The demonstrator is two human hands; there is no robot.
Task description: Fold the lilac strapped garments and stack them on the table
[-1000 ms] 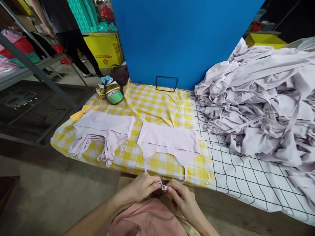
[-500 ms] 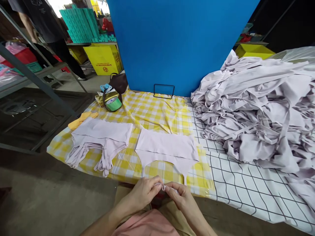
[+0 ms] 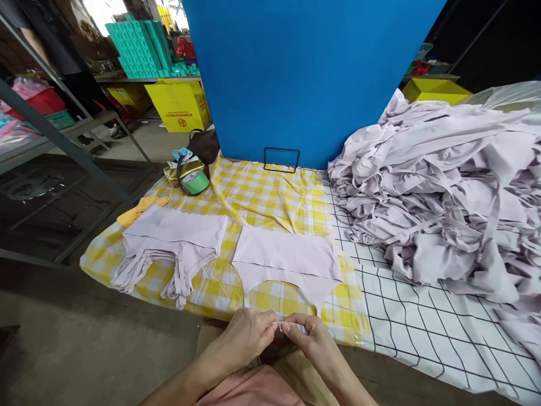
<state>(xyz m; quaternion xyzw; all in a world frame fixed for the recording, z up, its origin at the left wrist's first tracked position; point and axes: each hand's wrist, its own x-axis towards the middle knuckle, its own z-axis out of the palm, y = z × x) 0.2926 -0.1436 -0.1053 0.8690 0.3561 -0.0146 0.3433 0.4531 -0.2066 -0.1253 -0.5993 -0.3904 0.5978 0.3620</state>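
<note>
To the left of the single flat lilac garment, a stack of matching garments lies folded on the check-covered worktop. At the near side of the flat lilac garment, the left hand and, just beside it, the right hand pinch a thin pale strap between thumbs and fingers, a short bit showing between them. To the garment's right sits a large crumpled pile of lilac fabric.
</note>
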